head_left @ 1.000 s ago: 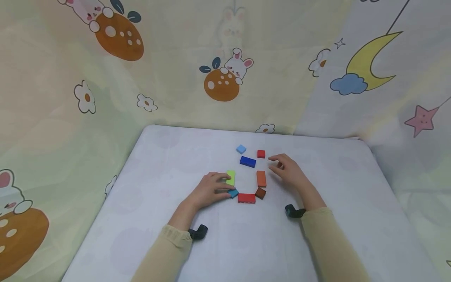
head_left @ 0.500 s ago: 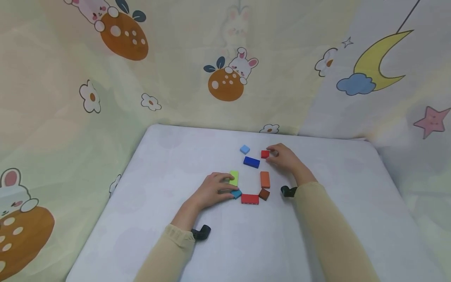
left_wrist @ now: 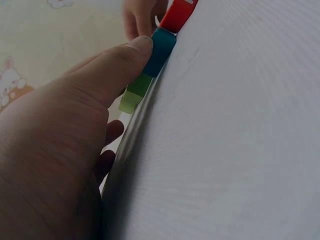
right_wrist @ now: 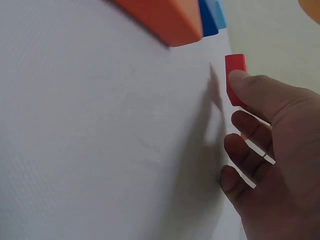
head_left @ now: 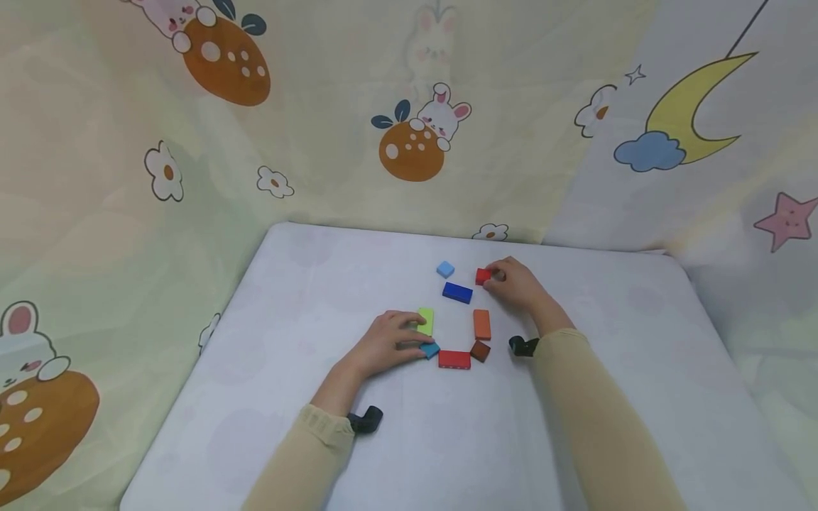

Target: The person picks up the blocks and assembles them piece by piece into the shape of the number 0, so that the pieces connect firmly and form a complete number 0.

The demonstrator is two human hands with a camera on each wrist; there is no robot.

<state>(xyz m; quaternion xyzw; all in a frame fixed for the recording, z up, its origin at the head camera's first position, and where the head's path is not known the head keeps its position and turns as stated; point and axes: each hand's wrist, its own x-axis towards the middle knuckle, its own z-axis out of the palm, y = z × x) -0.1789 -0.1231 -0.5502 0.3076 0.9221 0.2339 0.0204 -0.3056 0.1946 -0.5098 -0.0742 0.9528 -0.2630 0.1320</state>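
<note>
At the far right of the block group, my right hand (head_left: 516, 285) pinches a small red block (head_left: 483, 277) between thumb and fingers. In the right wrist view that red block (right_wrist: 236, 80) shows the thumb on its face and its shadow lies apart from it. My left hand (head_left: 390, 343) has thumb and fingertips around a teal block (head_left: 431, 350); the thumb lies against the teal block (left_wrist: 162, 50) in the left wrist view. Another left fingertip overlaps the lime green block (head_left: 427, 321). The left fingers' far side is hidden.
A long red block (head_left: 454, 360), a brown block (head_left: 480, 350) and an orange block (head_left: 482, 324) continue the curve from the teal one. Farther back lie a dark blue block (head_left: 457, 292) and a light blue block (head_left: 445, 269). A white cloth covers the table (head_left: 268, 298).
My right hand has come in from the right and taken hold of the small red block, shifting it slightly. The left hand keeps its place. The head view has swung a little left.
</note>
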